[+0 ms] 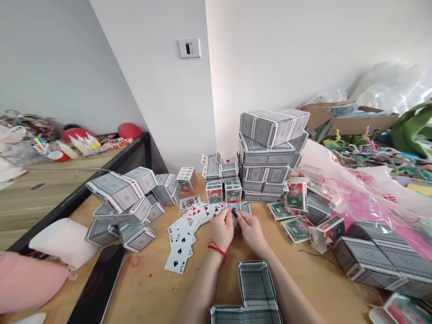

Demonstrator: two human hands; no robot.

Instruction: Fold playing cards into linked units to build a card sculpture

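Note:
My left hand [222, 230], a red string bracelet at its wrist, meets my right hand [251, 231] over the middle of the table. The fingers of both are pinched together. A small dark green spot shows at the fingertips, perhaps painted nails; what they hold, if anything, is hidden. Just behind them lies a grey patterned card piece [243, 208], partly covered. Fanned playing cards [180, 243], spades and hearts among them, lie face up left of my left hand. Between my forearms and nearer me stands an L-shaped open form made of grey-backed cards [256, 288].
A tall stack of card-built blocks [266, 153] stands against the wall, with a lower pile [124, 193] on the left. Green-and-red card boxes [297, 228] lie at right, near more blocks [374, 261]. A black phone-like slab [97, 283] rests at left.

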